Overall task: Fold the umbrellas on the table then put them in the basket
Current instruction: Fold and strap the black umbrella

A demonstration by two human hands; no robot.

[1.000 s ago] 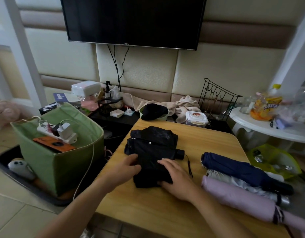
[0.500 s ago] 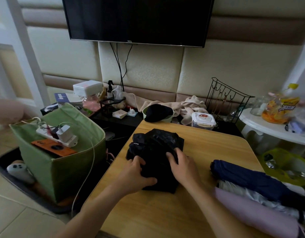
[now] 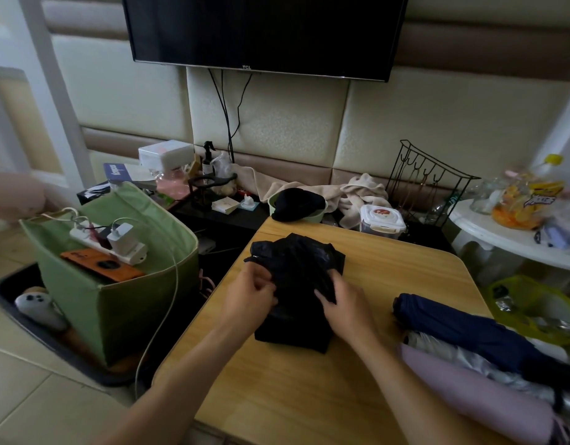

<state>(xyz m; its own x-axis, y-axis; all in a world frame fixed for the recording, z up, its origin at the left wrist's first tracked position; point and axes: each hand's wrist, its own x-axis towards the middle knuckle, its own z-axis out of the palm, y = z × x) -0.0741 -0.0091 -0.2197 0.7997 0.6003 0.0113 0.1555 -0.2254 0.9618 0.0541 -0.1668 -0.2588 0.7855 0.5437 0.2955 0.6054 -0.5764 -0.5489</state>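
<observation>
A black umbrella (image 3: 296,268) lies crumpled on the wooden table (image 3: 389,277), its fabric bunched. My left hand (image 3: 250,297) grips the fabric at its left side with curled fingers. My right hand (image 3: 344,303) pinches the fabric at its right side. Rolled up at the table's right edge are a navy umbrella (image 3: 463,329), a silver umbrella (image 3: 463,358) and a pink umbrella (image 3: 479,390), side by side. On the floor to the left of the table stands a green fabric basket (image 3: 142,303).
In the basket lie a white power strip (image 3: 110,244) with a charger and an orange flat object (image 3: 100,263); a white cable hangs over its rim. A white lidded container (image 3: 382,218), towels and a wire rack (image 3: 428,184) stand behind the table. A white side table (image 3: 508,239) is at the right.
Both hands have slid up from pressing flat on the black umbrella and now gather and grip its fabric near the middle. The view has shifted left and closer.
</observation>
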